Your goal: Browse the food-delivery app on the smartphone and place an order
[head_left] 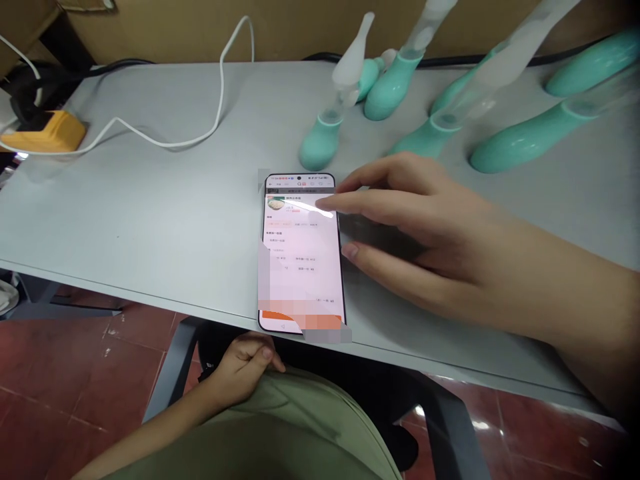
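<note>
While the right hand (450,223), fingers apart, overlaps the lit phone (300,250) (centre of the frame), the left hand (250,357) lies curled lower down; whether around anything, I cannot tell.

Workstation, apparently in a workshop; exact trade indeterminate. Indicative features: several similar teal bulbs (320,145) with clear tubes and white tips, grouped on a plain grey bench (165,200); yellow power block (60,132) with cabling; red tiled floor (90,380).

Glare on phone screen (300,240) — pixelated patches
</note>
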`<state>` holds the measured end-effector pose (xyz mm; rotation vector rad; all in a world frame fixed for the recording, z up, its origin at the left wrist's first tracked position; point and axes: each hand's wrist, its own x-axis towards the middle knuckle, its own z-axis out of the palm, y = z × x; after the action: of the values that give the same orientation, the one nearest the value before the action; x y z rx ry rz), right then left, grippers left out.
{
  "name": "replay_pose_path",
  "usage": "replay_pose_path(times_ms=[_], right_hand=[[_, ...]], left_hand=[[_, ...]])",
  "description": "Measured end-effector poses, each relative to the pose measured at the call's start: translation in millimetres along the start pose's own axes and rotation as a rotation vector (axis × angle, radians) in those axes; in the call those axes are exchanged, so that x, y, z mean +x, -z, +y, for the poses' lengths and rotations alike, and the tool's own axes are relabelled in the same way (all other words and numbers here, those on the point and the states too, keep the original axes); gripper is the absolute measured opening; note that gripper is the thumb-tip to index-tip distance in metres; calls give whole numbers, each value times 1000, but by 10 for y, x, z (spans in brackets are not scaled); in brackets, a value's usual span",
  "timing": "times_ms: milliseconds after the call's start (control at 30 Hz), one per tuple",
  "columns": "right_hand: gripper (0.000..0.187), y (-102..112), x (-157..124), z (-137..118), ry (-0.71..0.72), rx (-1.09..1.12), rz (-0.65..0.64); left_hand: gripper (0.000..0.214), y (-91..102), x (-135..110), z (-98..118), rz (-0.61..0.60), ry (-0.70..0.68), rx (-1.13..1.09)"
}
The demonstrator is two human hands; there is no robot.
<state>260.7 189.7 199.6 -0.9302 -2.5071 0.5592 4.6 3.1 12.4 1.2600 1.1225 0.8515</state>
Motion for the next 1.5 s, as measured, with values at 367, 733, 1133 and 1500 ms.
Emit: replay_pose_path(times_ms=[367, 733, 1133, 1500], right_hand=[[41, -2, 24, -3, -40, 3, 17], [38, -3, 4, 24, 73, -35, -56], [41, -2, 10, 20, 25, -24, -40], [43, 6, 3, -8, -53, -35, -18]], left_hand=[[27, -18, 24, -8, -71, -105, 10], [25, -16, 3, -30, 0, -23, -25], [35, -24, 33, 21, -28, -26, -15], [2, -58, -11, -37, -9, 0, -95]])
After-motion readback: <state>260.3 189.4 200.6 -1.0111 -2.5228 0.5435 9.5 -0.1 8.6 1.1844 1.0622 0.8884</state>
